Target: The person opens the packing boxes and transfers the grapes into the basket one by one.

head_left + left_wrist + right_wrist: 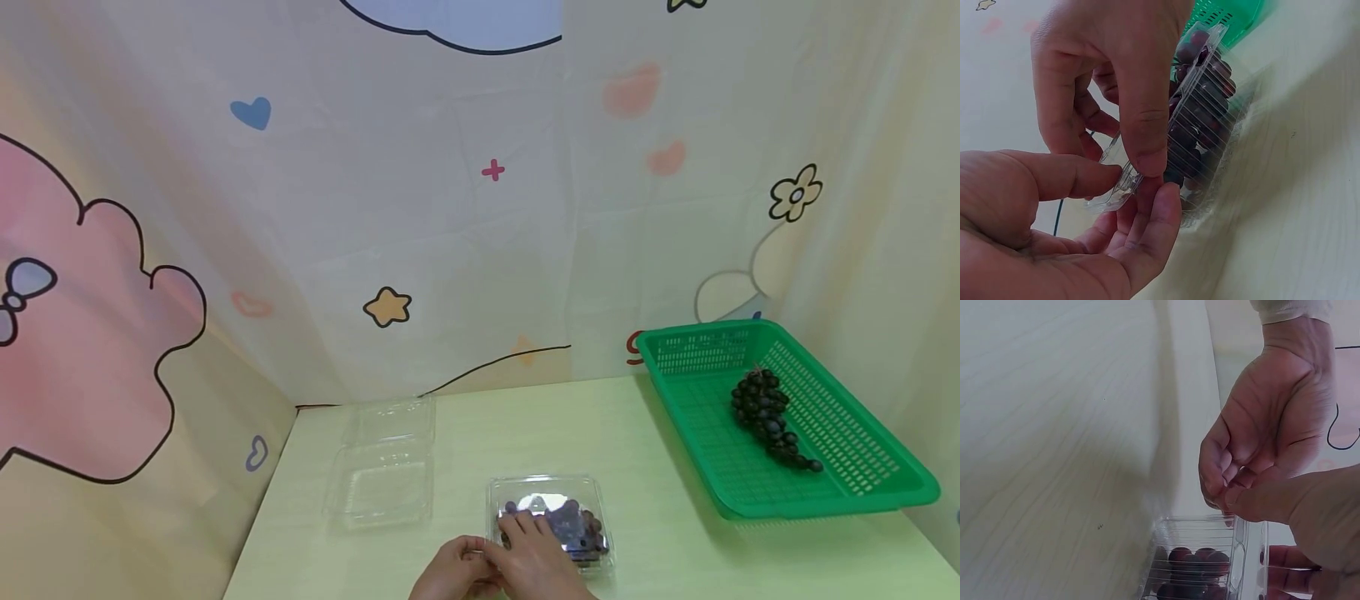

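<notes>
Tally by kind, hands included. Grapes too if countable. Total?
Boxes: 2 (filled box, open box)
Basket: 1
Hands: 2 (left hand, right hand)
Total: 5
Grapes left out: they overlap, so no reliable count.

box: clear plastic
grapes: dark, inside it
left hand: fingers curled at the box's end
right hand: thumb against left hand's fingers
sleeve: pale

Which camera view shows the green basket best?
The head view: the green basket appears whole there, with a grape bunch inside. The left wrist view catches only part of it at the top edge; the right wrist view shows none.
</notes>
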Tool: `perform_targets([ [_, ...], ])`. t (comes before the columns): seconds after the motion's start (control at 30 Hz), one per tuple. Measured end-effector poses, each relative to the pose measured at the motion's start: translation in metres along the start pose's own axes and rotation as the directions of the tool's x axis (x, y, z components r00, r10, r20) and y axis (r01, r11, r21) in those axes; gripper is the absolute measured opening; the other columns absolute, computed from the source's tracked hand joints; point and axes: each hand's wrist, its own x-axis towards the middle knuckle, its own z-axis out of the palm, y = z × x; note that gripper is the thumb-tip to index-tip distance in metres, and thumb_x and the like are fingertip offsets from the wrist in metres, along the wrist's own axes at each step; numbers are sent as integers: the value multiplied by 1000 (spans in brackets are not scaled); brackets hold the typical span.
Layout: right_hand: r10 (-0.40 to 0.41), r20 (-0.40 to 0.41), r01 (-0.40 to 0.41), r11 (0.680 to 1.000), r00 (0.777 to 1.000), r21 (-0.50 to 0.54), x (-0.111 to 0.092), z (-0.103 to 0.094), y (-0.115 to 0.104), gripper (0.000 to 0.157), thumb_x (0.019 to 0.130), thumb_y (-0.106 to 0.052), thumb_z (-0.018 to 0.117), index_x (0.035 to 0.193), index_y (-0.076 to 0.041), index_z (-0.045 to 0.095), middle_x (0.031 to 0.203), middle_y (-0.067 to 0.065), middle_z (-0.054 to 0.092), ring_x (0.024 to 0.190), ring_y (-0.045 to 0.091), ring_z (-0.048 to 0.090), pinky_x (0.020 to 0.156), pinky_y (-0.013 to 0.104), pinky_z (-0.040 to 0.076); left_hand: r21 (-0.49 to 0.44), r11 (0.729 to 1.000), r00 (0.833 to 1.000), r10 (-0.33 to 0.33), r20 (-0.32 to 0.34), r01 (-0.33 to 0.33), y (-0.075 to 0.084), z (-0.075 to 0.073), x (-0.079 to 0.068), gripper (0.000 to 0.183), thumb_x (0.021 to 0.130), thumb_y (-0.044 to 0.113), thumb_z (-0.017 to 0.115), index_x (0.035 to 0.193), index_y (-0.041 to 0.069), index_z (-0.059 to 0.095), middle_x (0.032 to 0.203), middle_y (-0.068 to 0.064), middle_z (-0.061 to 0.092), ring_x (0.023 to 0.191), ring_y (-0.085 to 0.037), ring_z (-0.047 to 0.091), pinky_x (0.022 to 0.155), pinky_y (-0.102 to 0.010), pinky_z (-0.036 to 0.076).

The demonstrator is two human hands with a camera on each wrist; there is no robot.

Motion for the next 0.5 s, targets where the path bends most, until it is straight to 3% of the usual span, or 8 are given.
perform_targets([
  [0.17, 11, 48, -10, 1000, 999, -23, 0, -1, -2, 28, 89, -31, 76, 117, -26, 74, 103, 0, 57, 97, 18, 52, 79, 34, 45, -26, 1000, 1000, 16, 11, -16, -1, 1, -1, 29, 93, 1, 66, 118, -10, 55, 93, -10, 74, 82, -18, 71, 77, -32, 61],
  [0.37, -1, 49, 2, 1000, 999, -16, 0, -1, -3, 27, 86, -34, 77, 111, -25, 75, 100, -1, 56, 92, 16, 50, 74, 30, 42, -33, 999, 999, 17, 28, -16, -4, -2, 1, 33, 93, 2, 66, 120, -11, 54, 93, -10, 74, 83, -18, 71, 79, -33, 61],
  [0.5, -7, 49, 7, 1000, 999, -7, 0, -1, -2, 35, 85, -53, 74, 107, -25, 74, 95, -3, 53, 88, 13, 46, 70, 27, 38, -33, 999, 998, 8, 56, -6, -6, -5, 3, 35, 92, -2, 62, 124, -11, 51, 95, -9, 73, 85, -18, 71, 81, -34, 61],
])
